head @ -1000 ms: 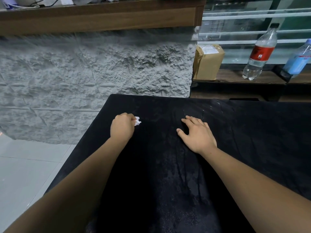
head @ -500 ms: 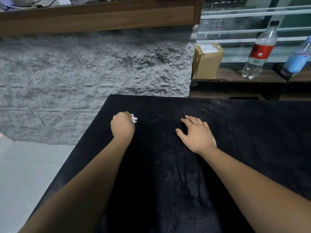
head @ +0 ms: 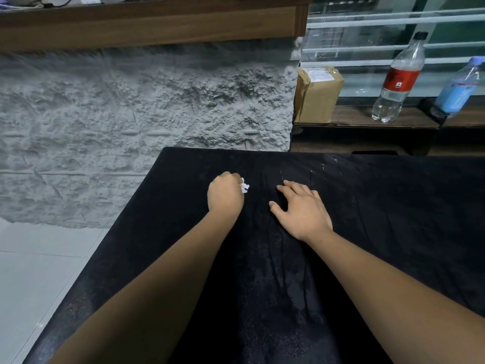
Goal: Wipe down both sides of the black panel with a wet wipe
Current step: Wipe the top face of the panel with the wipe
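Dim, even light leaves faint sheen on the black panel; edges bend with wide-angle distortion.

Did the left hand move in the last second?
Yes: the left hand, gripping the wet wipe, slid right, away from the left edge of the black panel.

Beyond the black panel, a wooden shelf bears a brown parcel and a red-labelled clear bottle.

1 head view, forward-down, near black panel
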Demonstrator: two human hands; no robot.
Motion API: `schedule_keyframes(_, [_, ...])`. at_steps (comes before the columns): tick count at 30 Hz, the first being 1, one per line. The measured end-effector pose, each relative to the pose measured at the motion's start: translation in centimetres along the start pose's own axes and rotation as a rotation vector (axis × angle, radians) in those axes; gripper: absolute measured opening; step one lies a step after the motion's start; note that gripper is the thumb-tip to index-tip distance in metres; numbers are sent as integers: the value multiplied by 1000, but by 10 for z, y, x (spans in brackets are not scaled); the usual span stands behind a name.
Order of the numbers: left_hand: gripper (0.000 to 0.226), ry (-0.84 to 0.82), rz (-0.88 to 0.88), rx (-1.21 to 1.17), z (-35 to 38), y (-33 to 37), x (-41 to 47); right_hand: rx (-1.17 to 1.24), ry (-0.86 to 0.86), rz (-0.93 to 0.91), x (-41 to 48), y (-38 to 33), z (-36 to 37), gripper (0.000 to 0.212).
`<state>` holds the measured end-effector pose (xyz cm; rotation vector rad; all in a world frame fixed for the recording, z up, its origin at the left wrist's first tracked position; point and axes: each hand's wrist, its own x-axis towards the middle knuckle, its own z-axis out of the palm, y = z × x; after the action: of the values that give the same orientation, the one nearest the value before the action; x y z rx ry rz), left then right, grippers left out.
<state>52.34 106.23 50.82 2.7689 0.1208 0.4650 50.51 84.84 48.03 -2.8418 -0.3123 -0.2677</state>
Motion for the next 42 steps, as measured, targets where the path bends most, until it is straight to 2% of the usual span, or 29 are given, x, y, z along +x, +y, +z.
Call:
schedule_keyframes(8, [18,-81,99,-79,-14,-34,14,1,9,-10,0,1,0,71])
schedule_keyframes(18, [18,-41,6,-62,-31,-78,26,7,9,-15,-1,2,0,71])
schedule_keyframes(25, [15,24,-135,-34,-35,-107,38,-2,10,-17,-1,1,0,71])
schedule_keyframes(31, [22,122,-295,-17,-18,-70,37,-15,9,-19,-1,-1,-1,71])
schedule_keyframes(42, [16,50,-37,-45,16,5,34,-15,-4,-16,-2,-2,-3,71])
